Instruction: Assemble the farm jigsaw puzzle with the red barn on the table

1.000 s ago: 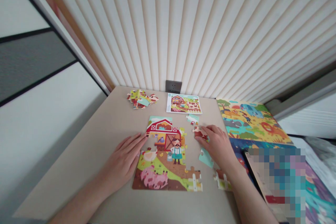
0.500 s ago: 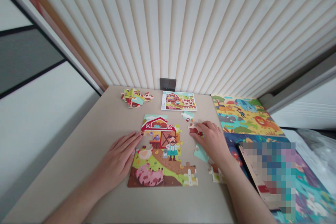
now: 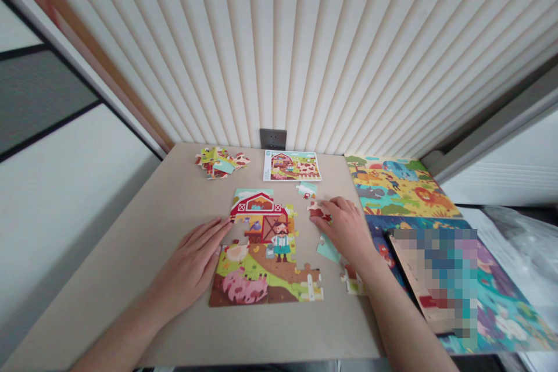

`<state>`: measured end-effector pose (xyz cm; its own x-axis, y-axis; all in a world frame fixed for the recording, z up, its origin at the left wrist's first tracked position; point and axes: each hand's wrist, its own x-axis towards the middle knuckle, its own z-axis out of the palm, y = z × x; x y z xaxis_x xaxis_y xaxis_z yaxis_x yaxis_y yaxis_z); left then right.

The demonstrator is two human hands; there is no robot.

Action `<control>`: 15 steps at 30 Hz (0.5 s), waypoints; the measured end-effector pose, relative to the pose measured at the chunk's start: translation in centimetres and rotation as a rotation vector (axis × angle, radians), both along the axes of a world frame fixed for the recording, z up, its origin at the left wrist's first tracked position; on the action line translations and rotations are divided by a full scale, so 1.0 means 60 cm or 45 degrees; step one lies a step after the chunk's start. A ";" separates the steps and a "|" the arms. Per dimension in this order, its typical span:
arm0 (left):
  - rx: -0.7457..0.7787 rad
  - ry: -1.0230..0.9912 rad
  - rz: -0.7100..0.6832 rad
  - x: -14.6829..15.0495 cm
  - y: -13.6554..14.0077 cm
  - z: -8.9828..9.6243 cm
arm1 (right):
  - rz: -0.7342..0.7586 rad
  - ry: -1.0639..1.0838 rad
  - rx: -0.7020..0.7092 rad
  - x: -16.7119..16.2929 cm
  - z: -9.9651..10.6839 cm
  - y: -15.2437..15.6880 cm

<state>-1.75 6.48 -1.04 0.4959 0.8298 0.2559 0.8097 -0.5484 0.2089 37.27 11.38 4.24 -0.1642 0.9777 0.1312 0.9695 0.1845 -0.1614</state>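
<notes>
A partly joined farm jigsaw puzzle (image 3: 261,261) lies flat on the table, showing a barn, a farmer, a hen and a pig. My left hand (image 3: 198,256) rests flat along its left edge, fingers stretched out with the tips by the barn. To the right of the puzzle, my right hand (image 3: 346,226) pinches a brown-and-white puzzle piece (image 3: 319,211) at the table surface. Around that hand lie loose pieces: a sky piece with a small red vehicle (image 3: 307,189) above, a pale turquoise piece (image 3: 326,249) below, and a fence piece (image 3: 354,282) partly hidden by my wrist.
A pile of puzzle pieces (image 3: 221,163) sits at the back left. The reference picture card (image 3: 292,166) lies near the wall socket (image 3: 273,139). On the right are a safari puzzle (image 3: 396,186), a dark blue puzzle (image 3: 501,285) and a blurred-out phone-like device (image 3: 414,279).
The camera view has shifted slightly, moving everything a little left in the picture. Both hands keep their places, with the right still on the brown-and-white piece.
</notes>
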 end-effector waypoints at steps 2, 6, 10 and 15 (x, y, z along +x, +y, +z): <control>0.002 -0.005 0.000 0.000 0.000 0.000 | -0.001 -0.001 0.000 0.000 0.000 0.000; -0.006 -0.021 0.004 0.001 0.000 0.002 | 0.006 -0.002 -0.001 0.000 0.001 0.000; 0.008 -0.023 -0.001 0.002 0.000 0.003 | 0.008 0.001 -0.001 0.000 0.003 -0.001; 0.001 -0.003 0.004 0.001 0.000 0.001 | 0.017 0.010 0.018 0.001 0.000 0.000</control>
